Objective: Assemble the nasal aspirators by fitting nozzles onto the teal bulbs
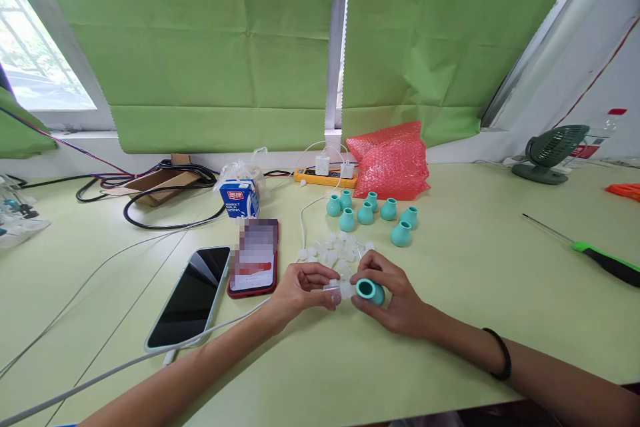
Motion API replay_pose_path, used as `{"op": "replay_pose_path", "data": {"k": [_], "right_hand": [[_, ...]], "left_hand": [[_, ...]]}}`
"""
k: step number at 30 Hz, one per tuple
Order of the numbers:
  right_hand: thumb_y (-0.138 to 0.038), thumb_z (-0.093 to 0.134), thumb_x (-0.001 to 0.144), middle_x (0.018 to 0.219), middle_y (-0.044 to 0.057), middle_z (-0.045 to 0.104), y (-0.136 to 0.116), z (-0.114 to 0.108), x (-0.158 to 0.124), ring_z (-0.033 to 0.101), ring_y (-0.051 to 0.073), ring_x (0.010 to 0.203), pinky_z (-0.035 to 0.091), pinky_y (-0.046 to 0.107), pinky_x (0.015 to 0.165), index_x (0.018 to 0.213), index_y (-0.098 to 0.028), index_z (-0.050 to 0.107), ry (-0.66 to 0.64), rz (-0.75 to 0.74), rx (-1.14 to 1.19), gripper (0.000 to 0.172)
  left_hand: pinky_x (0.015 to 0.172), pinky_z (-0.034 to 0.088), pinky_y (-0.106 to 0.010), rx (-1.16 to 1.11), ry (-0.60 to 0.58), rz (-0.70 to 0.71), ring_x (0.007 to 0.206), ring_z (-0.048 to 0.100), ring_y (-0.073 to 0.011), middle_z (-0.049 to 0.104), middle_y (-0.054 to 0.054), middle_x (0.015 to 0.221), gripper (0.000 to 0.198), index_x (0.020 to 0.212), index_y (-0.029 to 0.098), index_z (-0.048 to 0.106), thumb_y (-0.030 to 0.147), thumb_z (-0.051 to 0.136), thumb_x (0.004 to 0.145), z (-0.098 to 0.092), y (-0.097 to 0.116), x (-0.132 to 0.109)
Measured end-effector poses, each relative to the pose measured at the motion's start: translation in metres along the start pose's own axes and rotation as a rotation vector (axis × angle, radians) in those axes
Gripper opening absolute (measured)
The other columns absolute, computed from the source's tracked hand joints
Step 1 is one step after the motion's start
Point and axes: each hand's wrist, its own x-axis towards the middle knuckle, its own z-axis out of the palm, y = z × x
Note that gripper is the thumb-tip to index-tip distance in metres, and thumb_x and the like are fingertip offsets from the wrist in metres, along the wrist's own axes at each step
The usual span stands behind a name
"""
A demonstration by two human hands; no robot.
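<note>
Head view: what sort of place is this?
Likely an indoor worktable by a window, perhaps in a small workshop or office: it bears a screwdriver, a yellow power strip and small teal pieces.

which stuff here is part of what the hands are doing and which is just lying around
Seems part of it:
- turquoise bulb in right hand
- clear piece in left hand
- loose clear pieces
- other turquoise bulbs

Probably just lying around:
- black-screened phone
- red-cased phone
- milk carton
- screwdriver
- fan
</note>
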Motion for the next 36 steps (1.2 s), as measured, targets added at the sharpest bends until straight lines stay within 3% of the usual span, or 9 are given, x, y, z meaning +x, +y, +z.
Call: {"op": "replay_pose_path", "data": {"k": [3, 7, 10, 15, 23, 36], "right_hand": [[-0.02, 0.05, 0.074, 0.085, 0.007, 0.048, 0.002, 0.0, -0.002, 0.05, 0.015, 0.078, 0.043, 0.027, 0.065, 0.086, -0.017, 0.05, 0.027, -0.04, -0.052, 0.012], [-0.017, 0.05, 0.072, 0.073, 0.003, 0.057, 0.009, 0.004, -0.005, 0.052, 0.013, 0.062, 0.041, 0.023, 0.056, 0.093, -0.018, 0.046, 0.02, -0.1, -0.159, 0.02], [-0.018, 0.051, 0.069, 0.066, 0.001, 0.057, 0.013, 0.006, -0.005, 0.051, 0.012, 0.056, 0.037, 0.022, 0.05, 0.086, -0.018, 0.049, 0.05, -0.074, -0.237, 0.017], [-0.019, 0.049, 0.067, 0.06, 0.0, 0.055, 0.011, 0.005, -0.004, 0.05, 0.011, 0.052, 0.033, 0.022, 0.047, 0.075, -0.018, 0.052, -0.02, -0.065, -0.285, 0.008], [-0.018, 0.047, 0.067, 0.058, -0.001, 0.053, 0.01, 0.008, -0.006, 0.049, 0.01, 0.05, 0.03, 0.021, 0.044, 0.072, -0.017, 0.05, -0.042, -0.072, -0.279, 0.005], [-0.018, 0.044, 0.066, 0.056, -0.001, 0.054, 0.006, 0.01, -0.008, 0.048, 0.01, 0.047, 0.029, 0.021, 0.043, 0.07, -0.017, 0.049, -0.058, -0.04, -0.3, 0.006]], "left_hand": [[0.052, 0.05, -0.024, -0.027, -0.005, -0.001, 0.051, 0.056, -0.0101, 0.06, -0.001, 0.059, 0.031, 0.073, 0.009, 0.059, 0.018, 0.076, 0.049, 0.0, -0.001, 0.0], [0.051, 0.051, -0.025, -0.033, 0.071, -0.009, 0.05, 0.056, -0.0108, 0.061, -0.002, 0.058, 0.03, 0.072, 0.008, 0.061, 0.02, 0.076, 0.049, 0.002, 0.0, -0.001], [0.049, 0.05, -0.025, -0.017, 0.118, 0.006, 0.048, 0.056, -0.0113, 0.062, -0.002, 0.055, 0.03, 0.071, 0.007, 0.062, 0.022, 0.075, 0.049, 0.003, 0.002, -0.002], [0.049, 0.048, -0.025, 0.046, 0.101, 0.028, 0.046, 0.057, -0.0114, 0.061, -0.001, 0.054, 0.026, 0.07, 0.008, 0.062, 0.022, 0.074, 0.052, 0.005, 0.0, -0.004], [0.048, 0.045, -0.023, 0.154, 0.089, 0.064, 0.045, 0.054, -0.0093, 0.06, 0.0, 0.062, 0.039, 0.089, 0.011, 0.058, 0.025, 0.072, 0.056, 0.006, -0.004, -0.005], [0.041, 0.044, -0.021, 0.23, 0.154, 0.081, 0.041, 0.05, -0.007, 0.057, -0.001, 0.062, 0.024, 0.059, 0.011, 0.055, 0.027, 0.072, 0.054, 0.011, -0.003, -0.009]]}}
